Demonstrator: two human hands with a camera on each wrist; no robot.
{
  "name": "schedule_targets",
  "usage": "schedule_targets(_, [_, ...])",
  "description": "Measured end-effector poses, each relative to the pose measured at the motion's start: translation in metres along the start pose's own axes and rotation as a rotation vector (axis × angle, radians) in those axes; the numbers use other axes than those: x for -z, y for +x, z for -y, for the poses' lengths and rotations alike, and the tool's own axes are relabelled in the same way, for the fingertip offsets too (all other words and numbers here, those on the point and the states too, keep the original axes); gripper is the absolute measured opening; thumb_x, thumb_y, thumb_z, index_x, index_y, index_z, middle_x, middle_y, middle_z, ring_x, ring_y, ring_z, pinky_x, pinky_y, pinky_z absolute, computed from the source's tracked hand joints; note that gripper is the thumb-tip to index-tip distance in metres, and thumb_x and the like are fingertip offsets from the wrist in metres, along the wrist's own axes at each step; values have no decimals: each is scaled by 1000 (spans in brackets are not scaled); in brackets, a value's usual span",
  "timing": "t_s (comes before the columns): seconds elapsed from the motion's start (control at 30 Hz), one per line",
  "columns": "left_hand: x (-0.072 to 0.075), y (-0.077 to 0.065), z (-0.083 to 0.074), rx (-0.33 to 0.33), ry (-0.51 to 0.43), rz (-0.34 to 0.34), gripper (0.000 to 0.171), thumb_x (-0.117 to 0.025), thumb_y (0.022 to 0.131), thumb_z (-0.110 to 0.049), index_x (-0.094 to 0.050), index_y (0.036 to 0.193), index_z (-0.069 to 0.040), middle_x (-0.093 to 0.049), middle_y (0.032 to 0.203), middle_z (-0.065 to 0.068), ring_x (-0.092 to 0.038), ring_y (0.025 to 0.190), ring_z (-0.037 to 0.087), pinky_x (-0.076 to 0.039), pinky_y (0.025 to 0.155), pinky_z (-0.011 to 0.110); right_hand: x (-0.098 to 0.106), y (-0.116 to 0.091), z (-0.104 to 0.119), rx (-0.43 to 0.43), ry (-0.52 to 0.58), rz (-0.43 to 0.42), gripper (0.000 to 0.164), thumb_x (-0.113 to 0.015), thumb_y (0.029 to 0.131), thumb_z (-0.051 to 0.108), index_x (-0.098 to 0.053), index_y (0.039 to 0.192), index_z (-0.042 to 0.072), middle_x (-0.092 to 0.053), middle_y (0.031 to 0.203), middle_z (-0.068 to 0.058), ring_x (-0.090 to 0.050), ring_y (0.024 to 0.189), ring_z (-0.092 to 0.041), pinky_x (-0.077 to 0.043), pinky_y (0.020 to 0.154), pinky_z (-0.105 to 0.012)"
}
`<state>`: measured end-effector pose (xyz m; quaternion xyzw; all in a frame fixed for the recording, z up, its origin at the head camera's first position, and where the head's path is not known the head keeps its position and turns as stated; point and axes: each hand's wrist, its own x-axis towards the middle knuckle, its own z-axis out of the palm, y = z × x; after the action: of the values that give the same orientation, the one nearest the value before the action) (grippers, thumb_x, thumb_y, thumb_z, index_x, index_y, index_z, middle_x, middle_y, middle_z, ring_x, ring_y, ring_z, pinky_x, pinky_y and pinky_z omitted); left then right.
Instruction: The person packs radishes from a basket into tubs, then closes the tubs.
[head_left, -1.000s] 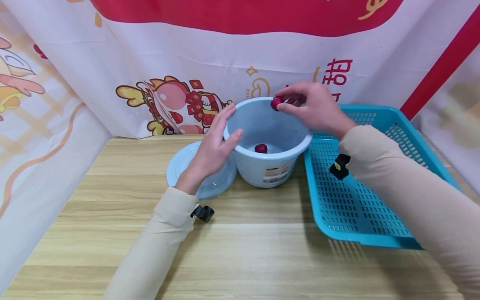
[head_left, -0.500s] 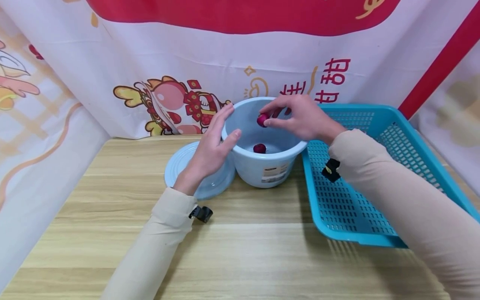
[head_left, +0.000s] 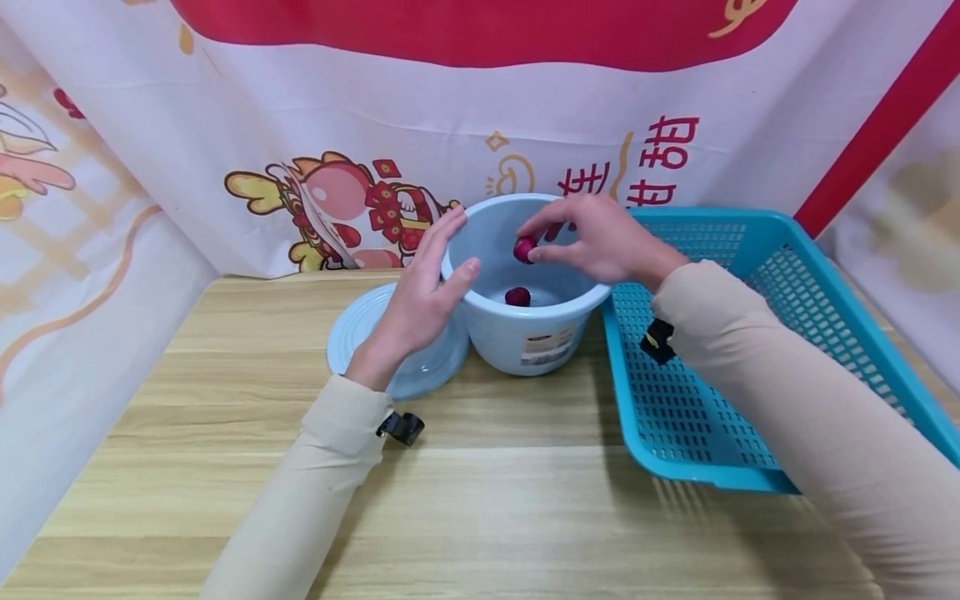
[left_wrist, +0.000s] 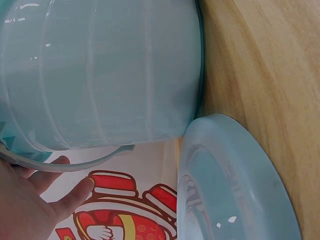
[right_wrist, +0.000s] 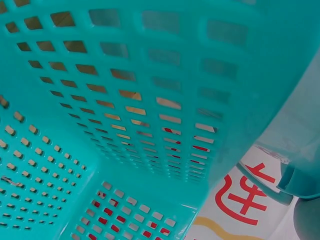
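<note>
A light blue plastic bucket (head_left: 495, 337) stands upright with its mouth uncovered. My left hand (head_left: 423, 300) rests against its left rim with fairly straight fingers, the thumb at the edge. Over the mouth, my right hand (head_left: 600, 242) pinches a small round dark red thing (head_left: 523, 248) between thumb and fingertips. A second dark red piece (head_left: 517, 297) lies on the bucket's floor, partly behind the front rim. Left of the bucket a light blue lid (head_left: 356, 325) lies flat on the table. The bucket's handle (left_wrist: 95, 162) hangs along its side in the left wrist view.
A teal perforated basket (head_left: 630, 433) stands close on the bucket's right, under my right forearm; its wall fills most of the right wrist view. A printed white and red cloth (head_left: 420, 108) hangs behind the wooden table (head_left: 480, 500).
My right hand has moved left and down, carrying the round red thing from the back rim into the bucket's mouth. My left hand has stayed at the rim.
</note>
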<state>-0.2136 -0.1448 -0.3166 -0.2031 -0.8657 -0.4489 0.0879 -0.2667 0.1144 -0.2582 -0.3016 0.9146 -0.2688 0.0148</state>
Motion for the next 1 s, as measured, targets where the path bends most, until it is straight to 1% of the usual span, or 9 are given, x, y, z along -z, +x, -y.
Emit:
schedule_targets(0.2, [-1,1,0,-4,-6,4,74,-48,105,-51,-26,169,-24,-17,179,-8,-20,166,20,-27,130,63,0,-1,0,-11,4,11,40,-78,96,22,-73,136,16,-74,133,-8,-62,126,-29,-52,109,-56])
schedule_targets(0.5, [1,1,0,0,0,1,74,-47,104,-53,-26,169,-24,-17,179,-10,-21,165,20,-28,129,63,0,-1,1,3,19,-4,40,-78,96,23,-73,135,15,-75,130,-8,-63,124,-28,-52,108,-55])
schedule_targets(0.63, [0,2,-1,-2,-2,3,74,-47,104,-53,-26,169,-24,-16,179,-11,-21,165,20,-28,129,64,0,-4,0,-8,39,-28,40,-79,96,24,-73,135,16,-75,130,-8,-64,122,-27,-52,107,-54])
schedule_targets(0.77, [0,1,-1,-3,-2,1,74,-47,105,-52,-26,169,-24,-17,179,-9,-21,165,21,-28,129,64,-1,-4,-2,-6,52,-48,40,-79,96,25,-73,135,15,-74,132,-9,-65,120,-27,-54,106,-53])
schedule_targets(0.9, [0,0,0,0,-3,-3,74,-48,105,-51,-27,169,-24,-16,179,-9,-21,165,22,-29,129,65,-2,-6,-2,-5,83,-90,39,-80,96,26,-74,133,14,-75,128,-9,-67,113,-26,-55,103,-48])
schedule_targets(1.0, [0,1,1,-7,-4,-1,74,-49,104,-50,-26,169,-24,-16,179,-9,-21,165,22,-28,129,66,3,-9,-3,-39,138,-126,41,-81,94,28,-74,133,17,-74,127,-7,-66,111,-24,-55,99,-44])
